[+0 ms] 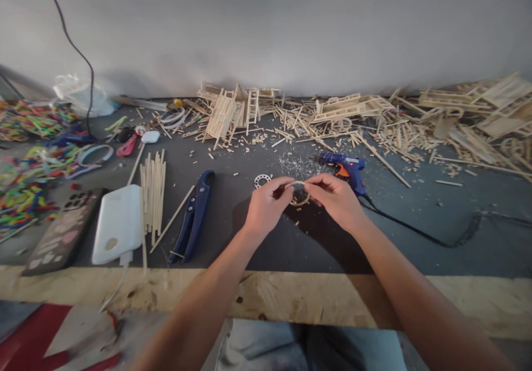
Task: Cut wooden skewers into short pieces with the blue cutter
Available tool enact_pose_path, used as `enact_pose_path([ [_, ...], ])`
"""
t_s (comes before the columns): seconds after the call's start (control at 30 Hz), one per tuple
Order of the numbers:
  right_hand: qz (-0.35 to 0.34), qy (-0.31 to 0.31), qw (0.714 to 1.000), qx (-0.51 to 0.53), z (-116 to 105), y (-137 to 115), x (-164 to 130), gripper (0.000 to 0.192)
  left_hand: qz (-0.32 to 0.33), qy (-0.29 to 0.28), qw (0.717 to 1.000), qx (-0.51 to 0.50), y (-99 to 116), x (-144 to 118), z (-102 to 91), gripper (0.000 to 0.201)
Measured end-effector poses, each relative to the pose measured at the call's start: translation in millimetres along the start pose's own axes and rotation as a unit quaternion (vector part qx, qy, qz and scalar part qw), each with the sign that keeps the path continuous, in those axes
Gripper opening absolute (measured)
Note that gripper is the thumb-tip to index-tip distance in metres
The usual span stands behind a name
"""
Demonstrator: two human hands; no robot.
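Note:
My left hand point(266, 205) and my right hand point(336, 198) meet above the dark mat point(316, 238), fingertips pinched on a small wooden ring point(300, 195) made of bent sticks. A thin stick runs between my fingers across the ring's top. A blue hot glue gun point(344, 166) lies just beyond my right hand, its black cable point(415, 230) trailing right. A small white perforated ring point(261, 180) lies by my left fingertips.
Blue cutting pliers point(194, 215), a bundle of wooden sticks point(153, 194), a white power bank point(118, 224) and a phone point(64, 230) lie left. Stick models and scraps point(332, 113) pile along the wall. Coloured sticks point(25, 155) fill the far left.

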State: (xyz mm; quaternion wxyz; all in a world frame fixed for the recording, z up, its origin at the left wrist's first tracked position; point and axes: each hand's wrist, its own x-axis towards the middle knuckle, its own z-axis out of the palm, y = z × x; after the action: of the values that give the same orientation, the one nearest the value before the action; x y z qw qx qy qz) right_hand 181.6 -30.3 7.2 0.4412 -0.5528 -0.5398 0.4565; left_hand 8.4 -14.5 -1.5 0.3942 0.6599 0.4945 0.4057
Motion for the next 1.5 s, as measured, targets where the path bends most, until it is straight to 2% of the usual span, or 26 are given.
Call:
enact_pose_path([
  [0.43, 0.015, -0.011, 1.000, -0.008, 2.7, -5.0, -2.8, 0.019, -0.003, 0.017, 1.000, 0.025, 2.5, -0.8, -1.7, 0.017],
  [0.7, 0.000, 0.000, 1.000, 0.029, 0.4, 0.6, -0.5, 0.019, -0.041, 0.010, 0.998, -0.037, -0.1, 0.8, 0.2, 0.031],
  [0.87, -0.002, 0.014, 0.999, 0.035, -0.9, 3.3, 0.7, 0.018, -0.041, 0.028, 0.997, -0.050, 1.6, 0.8, -0.8, 0.021],
  [1.0, -0.008, 0.015, 0.999, 0.036, -1.1, 5.1, 1.9, 0.017, -0.029, 0.023, 0.999, -0.031, 1.8, 1.1, -1.6, 0.017],
  [1.1, -0.008, 0.015, 0.998, 0.055, -0.3, 5.0, 2.6, 0.017, 0.004, 0.038, 0.999, -0.008, 0.6, 0.5, -0.5, 0.021],
  [1.2, -0.005, 0.006, 0.995, 0.100, 2.1, 3.6, 2.4, 0.016, 0.057, 0.055, 0.996, 0.040, -0.1, -0.8, 1.3, 0.045],
  [1.3, 0.002, -0.012, 0.991, 0.131, 5.7, 2.3, 1.2, 0.015, 0.088, 0.030, 0.992, 0.088, 1.6, -2.7, 2.7, 0.060],
  [1.5, 0.005, -0.027, 0.992, 0.124, 9.9, 3.5, 0.5, 0.017, 0.102, 0.015, 0.984, 0.142, 5.5, -5.1, 4.3, 0.054],
])
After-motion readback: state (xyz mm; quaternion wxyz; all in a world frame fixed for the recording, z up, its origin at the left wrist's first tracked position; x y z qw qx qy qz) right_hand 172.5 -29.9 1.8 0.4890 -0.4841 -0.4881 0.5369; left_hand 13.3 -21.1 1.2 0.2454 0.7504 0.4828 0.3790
